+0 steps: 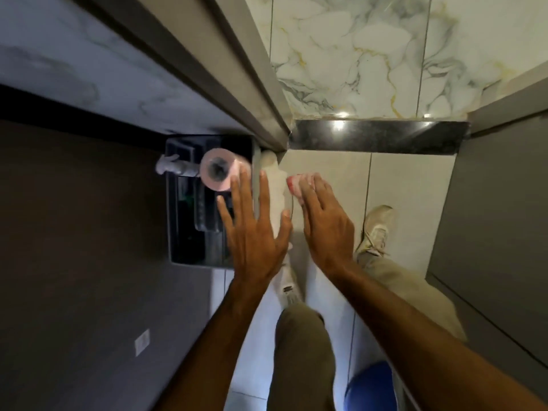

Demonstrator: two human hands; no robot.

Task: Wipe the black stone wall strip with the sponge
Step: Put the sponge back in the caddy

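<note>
1. left hand stretched forward, back of the hand to the camera, fingers spread wide and holding nothing; fingertips over the edge of the pink toilet roll, contact not clear through blur.
2. right hand stretched forward beside it, palm down, fingers narrow and curled over the sponge, gripping it from above.
3. sponge pinkish-red with a pale face, sticking out past the fingertips, below the black stone wall strip and apart from it.
4. black stone wall strip running level along the foot of the marbled wall tile, glossy, with bright glints along it.
5. left end of the strip butting a grey door frame; right end stopping at a dark grey panel.
6. open pale floor tile directly below the strip, bare between the sponge and the strip.
7. below-left of the strip: toilet roll on a holder in a dark recessed box, and a white hanging length between the two hands, blurred.
8. well below the strip: a pale shoe and olive trouser legs on the tile, and a blue rounded object at the bottom edge, kind unclear.
9. narrow space, walled left and right.
</note>
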